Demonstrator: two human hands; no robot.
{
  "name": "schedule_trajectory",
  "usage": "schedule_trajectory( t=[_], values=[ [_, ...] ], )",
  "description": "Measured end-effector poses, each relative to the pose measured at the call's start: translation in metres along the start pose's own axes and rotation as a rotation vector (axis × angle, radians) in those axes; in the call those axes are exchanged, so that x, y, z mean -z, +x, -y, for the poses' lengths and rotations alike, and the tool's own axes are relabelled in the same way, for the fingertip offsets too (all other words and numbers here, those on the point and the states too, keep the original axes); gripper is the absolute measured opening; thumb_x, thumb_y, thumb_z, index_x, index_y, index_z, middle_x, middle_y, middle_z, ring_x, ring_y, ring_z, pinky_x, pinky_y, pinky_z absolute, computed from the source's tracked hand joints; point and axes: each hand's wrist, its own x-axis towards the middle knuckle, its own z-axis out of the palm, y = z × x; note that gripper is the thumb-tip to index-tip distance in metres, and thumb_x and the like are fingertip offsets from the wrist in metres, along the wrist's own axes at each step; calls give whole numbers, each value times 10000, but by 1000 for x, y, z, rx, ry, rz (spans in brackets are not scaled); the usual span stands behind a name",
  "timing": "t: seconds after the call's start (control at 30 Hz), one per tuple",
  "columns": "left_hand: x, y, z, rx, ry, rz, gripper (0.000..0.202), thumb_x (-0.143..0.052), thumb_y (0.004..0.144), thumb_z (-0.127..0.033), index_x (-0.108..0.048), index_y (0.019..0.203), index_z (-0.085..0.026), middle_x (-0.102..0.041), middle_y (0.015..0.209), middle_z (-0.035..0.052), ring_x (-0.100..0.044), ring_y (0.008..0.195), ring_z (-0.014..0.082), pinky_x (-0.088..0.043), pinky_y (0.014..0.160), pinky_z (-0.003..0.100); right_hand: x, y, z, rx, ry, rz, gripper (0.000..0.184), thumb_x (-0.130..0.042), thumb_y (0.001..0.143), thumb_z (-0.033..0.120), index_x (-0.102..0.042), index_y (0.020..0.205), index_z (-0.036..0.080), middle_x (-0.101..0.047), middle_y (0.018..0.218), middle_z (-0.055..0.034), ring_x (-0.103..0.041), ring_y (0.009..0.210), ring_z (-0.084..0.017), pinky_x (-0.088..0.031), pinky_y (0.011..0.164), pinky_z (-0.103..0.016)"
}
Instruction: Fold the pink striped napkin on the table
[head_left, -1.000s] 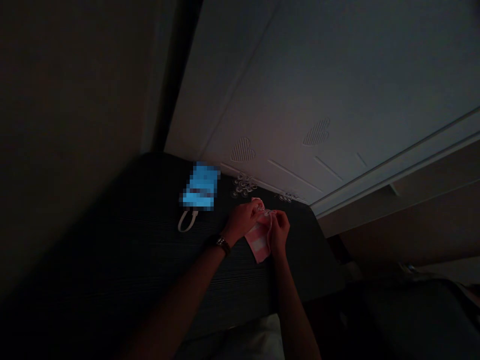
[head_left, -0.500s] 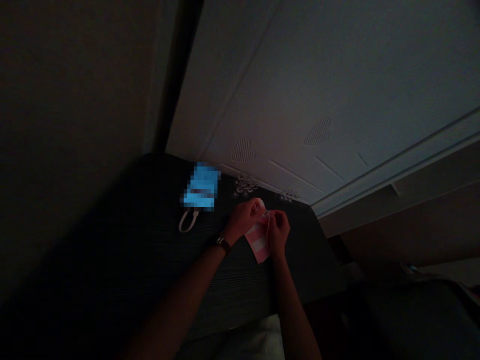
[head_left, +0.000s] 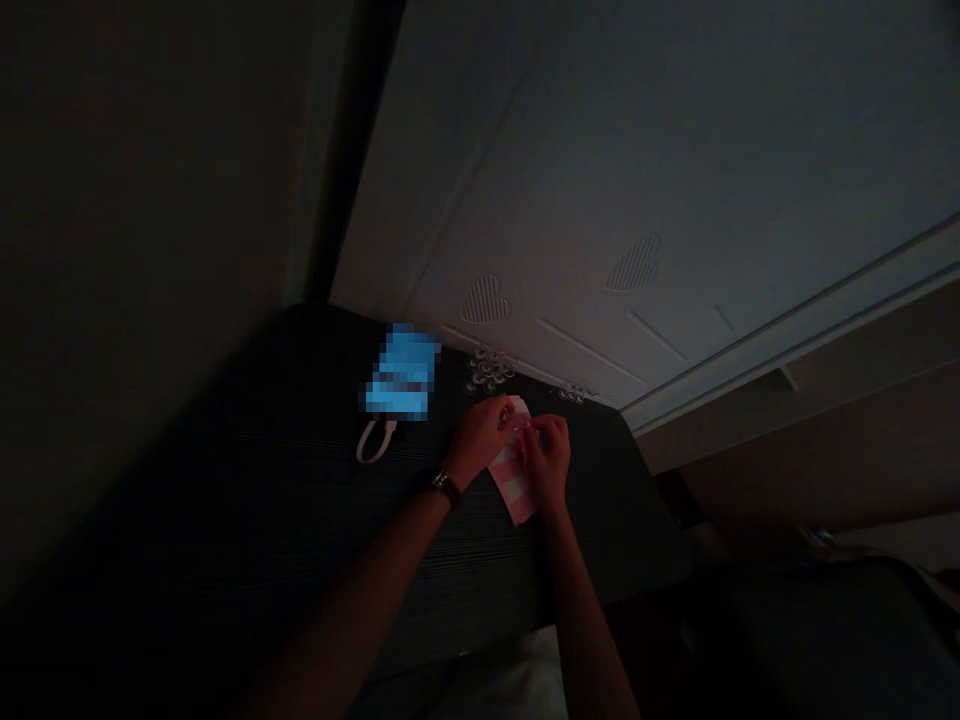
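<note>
A small pink-and-white striped cloth piece (head_left: 513,480) lies on the dark tabletop between my hands. Its exact kind is hard to make out in the dim light. My left hand (head_left: 480,435), with a dark-banded watch on the wrist, is closed on the cloth's upper left side. From the right, my right hand (head_left: 547,455) pinches at its upper part, thumb and forefinger close to the left fingertips. A small shiny thing shows at the left fingers, too small to name. Just beyond the hands sits a pile of small metal rings (head_left: 489,370).
A second, smaller group of rings (head_left: 574,393) lies to the right, against the white panel (head_left: 555,250) with embossed hearts. To the left are a lit screen (head_left: 405,372), blurred out, and a white cable loop (head_left: 369,442). The dark table (head_left: 262,480) ends at the right.
My right hand has shifted slightly left across the cloth, nearer to my left fingers. My left hand has stayed in nearly the same place.
</note>
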Motion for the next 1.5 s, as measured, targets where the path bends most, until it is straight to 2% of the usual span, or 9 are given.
schedule_trajectory(
  t=[0.17, 0.3, 0.47, 0.67, 0.87, 1.23, 1.33, 1.5],
  values=[
    [1, 0, -3, -45, -48, 12, 107, -497, 810, -246, -559, 871, -184, -629, 789, 25, -580, 711, 142, -412, 619, 228, 0, 0, -5, -24, -23, -14, 171, -492, 819, 328, -588, 811, 186, -497, 880, -36, -488, 804, -142, -395, 727, -276],
    [2, 0, -4, -43, -103, 32, 168, -485, 824, -286, -563, 938, -191, -639, 812, 26, -590, 724, 139, -426, 627, 222, -1, 0, -14, -82, -20, -42, 201, -495, 815, 354, -581, 822, 172, -512, 855, -30, -481, 745, -131, -387, 680, -261],
    [2, -1, -5, -89, -135, 21, 126, -500, 808, -257, -570, 889, -189, -631, 817, 20, -581, 736, 136, -432, 650, 224, -3, -1, -19, -120, -3, -65, 218, -491, 817, 363, -576, 838, 163, -541, 813, -23, -483, 728, -128, -379, 676, -255],
    [2, -1, -8, -109, -196, 107, 186, -537, 765, -216, -591, 942, -198, -628, 910, 19, -582, 796, 139, -445, 713, 236, -3, -2, -19, -118, 49, -26, 218, -495, 808, 354, -578, 869, 162, -572, 825, -28, -505, 745, -133, -387, 679, -254],
    [-2, -1, -4, -112, -263, 156, 221, -563, 764, -299, -616, 945, -183, -657, 858, 24, -601, 735, 139, -454, 677, 235, -2, -2, -22, -162, 53, 2, 206, -514, 789, 347, -582, 865, 168, -584, 810, -23, -512, 729, -137, -391, 652, -249],
    [-1, 1, 0, -73, -280, 118, 206, -485, 821, -279, -638, 898, -165, -677, 858, 41, -615, 774, 142, -443, 671, 222, -2, -4, -19, -157, 109, 55, 189, -520, 794, 339, -583, 858, 173, -587, 817, -21, -524, 742, -138, -402, 660, -247],
    [-1, 0, 0, -92, -253, 124, 195, -492, 815, -280, -643, 862, -166, -678, 838, 38, -613, 757, 145, -434, 652, 221, -1, -4, -21, -167, 96, 71, 204, -522, 791, 347, -584, 871, 170, -592, 822, -25, -524, 745, -141, -400, 660, -248],
    [-5, -1, 1, -131, -278, 151, 187, -520, 797, -282, -634, 902, -177, -679, 842, 27, -616, 747, 138, -427, 638, 212, -1, -2, -22, -154, 25, 60, 221, -516, 789, 359, -584, 864, 162, -599, 818, -29, -522, 731, -142, -396, 647, -246]
  ],
)
